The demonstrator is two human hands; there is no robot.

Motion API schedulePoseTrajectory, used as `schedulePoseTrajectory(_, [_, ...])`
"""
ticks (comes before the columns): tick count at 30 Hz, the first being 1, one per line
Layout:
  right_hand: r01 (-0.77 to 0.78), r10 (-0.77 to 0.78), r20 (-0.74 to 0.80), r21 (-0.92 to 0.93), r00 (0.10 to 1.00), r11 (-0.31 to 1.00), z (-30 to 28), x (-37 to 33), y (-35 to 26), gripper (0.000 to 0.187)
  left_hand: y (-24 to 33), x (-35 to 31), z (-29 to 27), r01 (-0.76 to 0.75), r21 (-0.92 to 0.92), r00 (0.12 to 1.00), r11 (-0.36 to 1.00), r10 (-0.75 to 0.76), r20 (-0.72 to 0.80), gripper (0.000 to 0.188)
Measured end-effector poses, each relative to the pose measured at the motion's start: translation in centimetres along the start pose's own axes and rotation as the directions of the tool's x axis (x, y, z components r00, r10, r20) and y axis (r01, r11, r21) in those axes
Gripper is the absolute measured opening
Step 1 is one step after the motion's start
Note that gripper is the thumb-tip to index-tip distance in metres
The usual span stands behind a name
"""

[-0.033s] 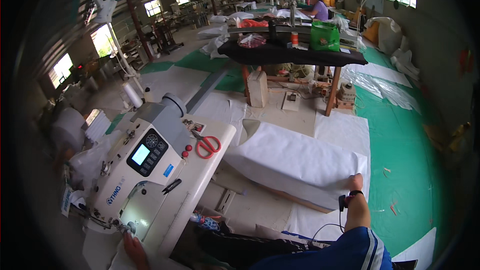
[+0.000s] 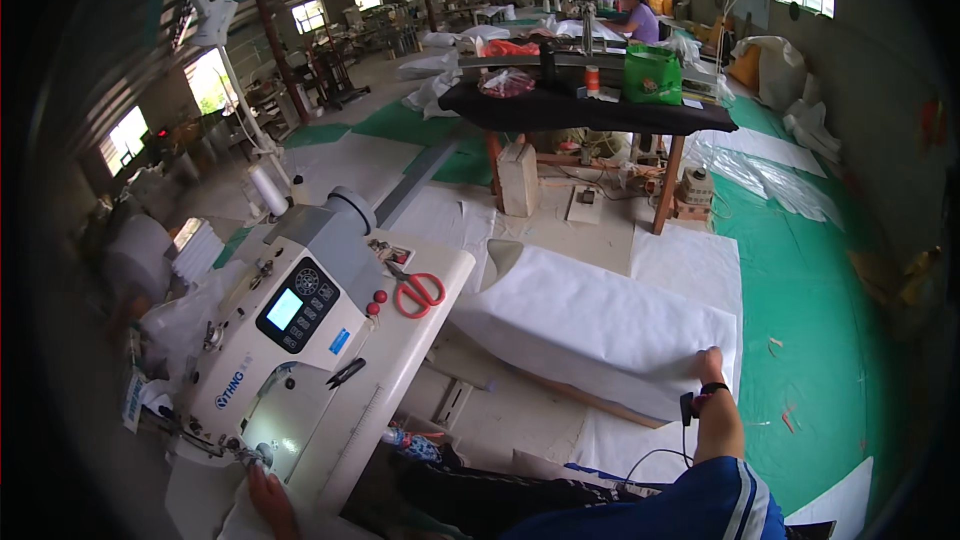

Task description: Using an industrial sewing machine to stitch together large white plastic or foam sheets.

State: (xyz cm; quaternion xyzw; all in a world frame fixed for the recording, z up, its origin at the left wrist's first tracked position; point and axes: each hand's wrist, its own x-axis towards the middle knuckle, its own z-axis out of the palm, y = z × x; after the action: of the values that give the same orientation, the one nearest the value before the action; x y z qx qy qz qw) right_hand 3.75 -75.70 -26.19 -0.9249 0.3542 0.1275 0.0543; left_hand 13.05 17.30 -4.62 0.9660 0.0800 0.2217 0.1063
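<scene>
At the lower left, my left hand [image 2: 268,502] rests beside the needle area of a white sewing machine [image 2: 235,365]. Its fingers stretch forward over pale material [image 2: 238,522], though shadow makes them hard to see. My right hand [image 2: 709,365] is reached out to the right, its fingers closed at the near right corner of a long stack of white sheeting [image 2: 600,320]. The stack lies low, to the right of the machine table [image 2: 400,355]. A dark band circles my right wrist, and a cable hangs from a small black device there.
Red-handled scissors [image 2: 418,295] and small black thread snips [image 2: 346,373] lie on the machine table. Beyond stands a black-covered table [image 2: 590,117] with a green bag [image 2: 652,75]. Green sheeting [image 2: 800,340] covers the floor at right. A person in purple [image 2: 641,25] sits far back.
</scene>
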Motion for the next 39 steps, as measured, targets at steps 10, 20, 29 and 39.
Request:
schedulePoseTrajectory(10, [-0.593,0.705,-0.157,0.434,0.692,0.678,-7.0,-6.8,-4.9,0.023,-0.1,-0.2,0.0,0.007,-0.020,1.000,1.000,-0.007,-0.029,0.039])
schedulePoseTrajectory(20, [-0.436,0.681,-0.176,0.649,0.711,0.623,-4.3,-4.8,-1.8,0.019,0.3,0.2,-0.4,-0.061,0.041,0.997,0.997,0.063,-0.040,0.039])
schedulePoseTrajectory(29, [-0.150,0.690,-0.170,0.913,0.703,0.379,1.1,-0.8,4.5,0.022,0.6,-0.1,-0.2,-0.050,0.041,0.998,0.998,0.052,-0.033,0.039])
schedulePoseTrajectory(39, [-0.016,0.204,-0.024,0.981,0.979,0.192,-9.5,-8.0,1.0,0.021,2.6,0.0,-1.7,-0.049,0.039,0.999,0.998,0.050,-0.004,0.040])
